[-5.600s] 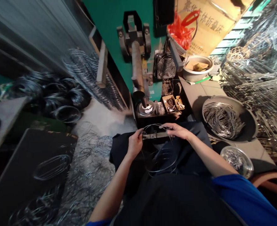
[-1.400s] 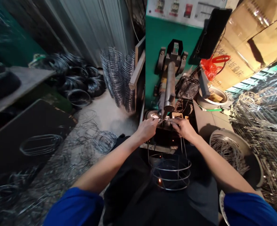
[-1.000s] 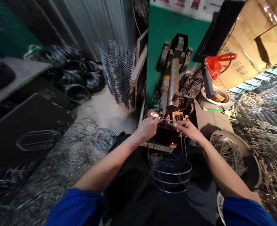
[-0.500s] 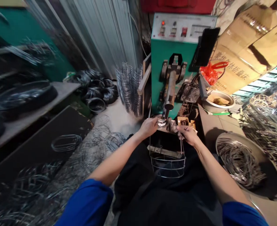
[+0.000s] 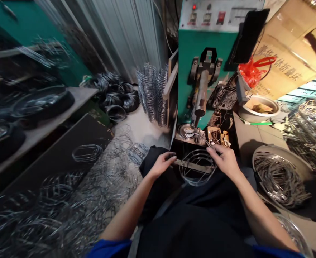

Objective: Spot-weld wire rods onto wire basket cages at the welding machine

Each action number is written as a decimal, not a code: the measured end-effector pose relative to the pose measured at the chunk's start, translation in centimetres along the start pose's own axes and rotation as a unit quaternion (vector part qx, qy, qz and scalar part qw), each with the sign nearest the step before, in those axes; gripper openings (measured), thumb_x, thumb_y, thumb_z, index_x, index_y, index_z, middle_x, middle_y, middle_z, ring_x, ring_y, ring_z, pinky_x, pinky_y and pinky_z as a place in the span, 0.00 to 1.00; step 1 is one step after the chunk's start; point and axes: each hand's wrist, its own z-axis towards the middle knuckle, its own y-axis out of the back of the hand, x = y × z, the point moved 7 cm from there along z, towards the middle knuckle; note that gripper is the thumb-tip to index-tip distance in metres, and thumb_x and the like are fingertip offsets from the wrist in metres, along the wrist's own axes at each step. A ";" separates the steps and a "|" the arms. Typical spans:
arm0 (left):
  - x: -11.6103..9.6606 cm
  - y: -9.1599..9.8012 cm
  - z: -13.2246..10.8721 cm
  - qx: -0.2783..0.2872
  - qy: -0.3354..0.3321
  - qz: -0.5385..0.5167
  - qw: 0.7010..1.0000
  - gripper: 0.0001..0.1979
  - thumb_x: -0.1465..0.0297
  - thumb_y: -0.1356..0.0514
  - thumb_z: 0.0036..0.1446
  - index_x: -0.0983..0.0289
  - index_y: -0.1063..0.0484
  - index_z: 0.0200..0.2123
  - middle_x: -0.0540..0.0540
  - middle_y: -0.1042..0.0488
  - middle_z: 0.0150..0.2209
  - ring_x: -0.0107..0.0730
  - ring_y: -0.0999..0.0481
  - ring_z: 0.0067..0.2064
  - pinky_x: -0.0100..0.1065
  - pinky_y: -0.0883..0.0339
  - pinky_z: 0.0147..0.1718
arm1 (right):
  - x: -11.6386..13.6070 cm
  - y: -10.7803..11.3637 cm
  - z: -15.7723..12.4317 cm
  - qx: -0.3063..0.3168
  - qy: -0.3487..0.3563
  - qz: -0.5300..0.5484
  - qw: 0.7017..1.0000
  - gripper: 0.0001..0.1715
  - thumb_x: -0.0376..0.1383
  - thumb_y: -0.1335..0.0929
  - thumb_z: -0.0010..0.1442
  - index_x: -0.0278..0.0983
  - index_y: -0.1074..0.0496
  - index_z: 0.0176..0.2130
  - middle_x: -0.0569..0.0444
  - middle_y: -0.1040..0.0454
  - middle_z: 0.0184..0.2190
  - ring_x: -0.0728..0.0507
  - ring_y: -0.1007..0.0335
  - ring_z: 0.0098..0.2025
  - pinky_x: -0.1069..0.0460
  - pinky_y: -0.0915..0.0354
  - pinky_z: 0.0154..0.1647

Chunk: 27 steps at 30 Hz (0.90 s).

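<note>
In front of my lap a round wire basket frame (image 5: 197, 183) hangs below the electrodes of a green welding machine (image 5: 186, 82). My right hand (image 5: 225, 159) pinches the frame's wire at its upper right. Just left of the frame is my left hand (image 5: 163, 164), its fingers stretched and slightly apart, holding nothing. Above the frame, the machine's thick metal arm (image 5: 201, 93) points down towards a small ledge. A small round dish (image 5: 187, 131) with white material in it sits on that ledge, beside small cardboard boxes (image 5: 214, 134).
To the right stands a large basin (image 5: 264, 148) of bent wires, with piled wire (image 5: 308, 132) behind it. Stacked wire rings (image 5: 151, 93) stand left of the machine. Loose wire pieces (image 5: 104, 190) cover the floor at left, beside a dark board (image 5: 63, 161).
My left hand has let go near the dish and moved down and left. The wire frame has been drawn down and turned, with my right hand on it. The view has shifted.
</note>
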 end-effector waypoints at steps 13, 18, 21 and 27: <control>7.3 -8.1 -1.1 0.078 0.137 -0.369 0.916 0.30 0.63 0.25 0.48 0.62 0.30 0.53 0.65 0.28 0.56 0.43 0.23 0.51 0.36 0.28 0.42 | 3.7 -0.5 -4.2 -0.054 0.145 -0.116 0.981 0.17 0.42 0.39 0.73 0.38 0.26 0.39 0.49 0.23 0.35 0.45 0.26 0.35 0.52 0.32 0.38; 8.8 -7.8 -1.1 0.042 0.153 -0.380 0.911 0.24 0.71 0.27 0.49 0.67 0.27 0.50 0.62 0.21 0.46 0.40 0.20 0.41 0.37 0.28 0.41 | 4.5 -1.0 -5.7 -0.083 0.169 -0.065 0.980 0.06 0.35 0.33 0.69 0.37 0.28 0.38 0.53 0.26 0.31 0.48 0.29 0.31 0.53 0.34 0.34; 9.5 -7.5 -1.3 0.037 0.161 -0.400 0.901 0.18 0.68 0.29 0.52 0.68 0.26 0.45 0.59 0.20 0.36 0.39 0.19 0.38 0.37 0.27 0.40 | 5.0 -0.9 -6.1 -0.085 0.181 -0.042 0.979 0.03 0.33 0.32 0.68 0.37 0.27 0.40 0.53 0.25 0.31 0.47 0.28 0.32 0.54 0.34 0.34; 8.5 -6.7 -1.1 0.055 0.142 -0.412 0.898 0.22 0.59 0.33 0.54 0.67 0.28 0.47 0.55 0.21 0.33 0.32 0.22 0.27 0.32 0.28 0.29 | 4.6 0.1 -6.3 -0.078 0.150 0.005 0.986 0.02 0.33 0.32 0.67 0.38 0.27 0.41 0.53 0.24 0.34 0.47 0.26 0.33 0.54 0.32 0.36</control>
